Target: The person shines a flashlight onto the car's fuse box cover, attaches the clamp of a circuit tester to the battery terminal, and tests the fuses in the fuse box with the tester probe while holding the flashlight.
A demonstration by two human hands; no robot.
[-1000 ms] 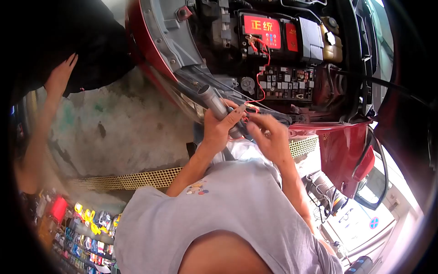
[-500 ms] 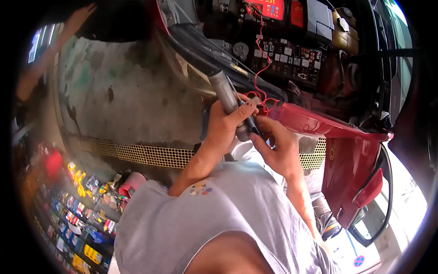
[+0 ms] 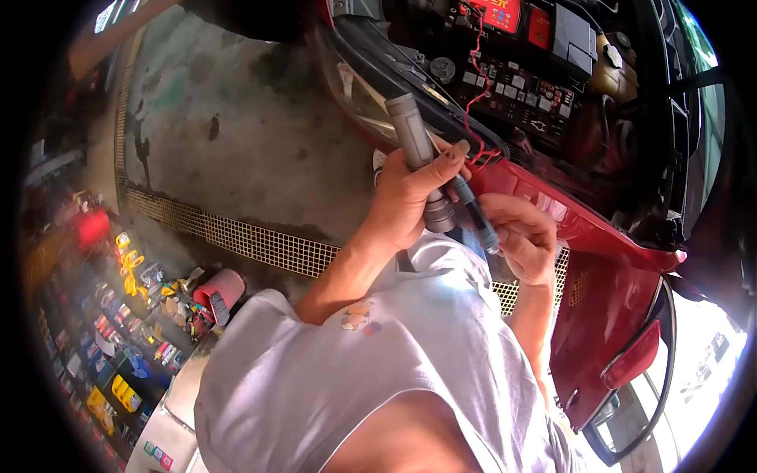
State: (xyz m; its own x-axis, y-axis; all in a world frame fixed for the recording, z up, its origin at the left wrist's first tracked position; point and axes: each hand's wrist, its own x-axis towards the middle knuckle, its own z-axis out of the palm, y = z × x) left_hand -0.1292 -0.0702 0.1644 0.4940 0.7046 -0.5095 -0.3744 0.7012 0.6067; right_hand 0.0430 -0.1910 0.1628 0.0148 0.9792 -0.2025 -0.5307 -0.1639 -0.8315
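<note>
Flashlight (image 3: 408,126) and pen (image 3: 475,214) are both held in front of the shirt (image 3: 347,378), just beside the red fender (image 3: 579,229); the left hand (image 3: 404,193) is clasped around the flashlight, its thumb laid across toward the pen, which slants down beside it; the right hand (image 3: 524,240) has its fingers curled at the pen's lower end, touching it as far as one can judge, though I cannot tell whether they pinch it. The step in hand looks to be handling the pen at that end, with the left hand as the support; a red wire (image 3: 467,112) runs from the battery (image 3: 498,12) past the fuse box (image 3: 520,94) to the fender's edge near the left hand, and whether it joins the pen I cannot tell; any move from this hold would call for a firm left clasp, light right fingertips and enough slack that the wire does not snag.
</note>
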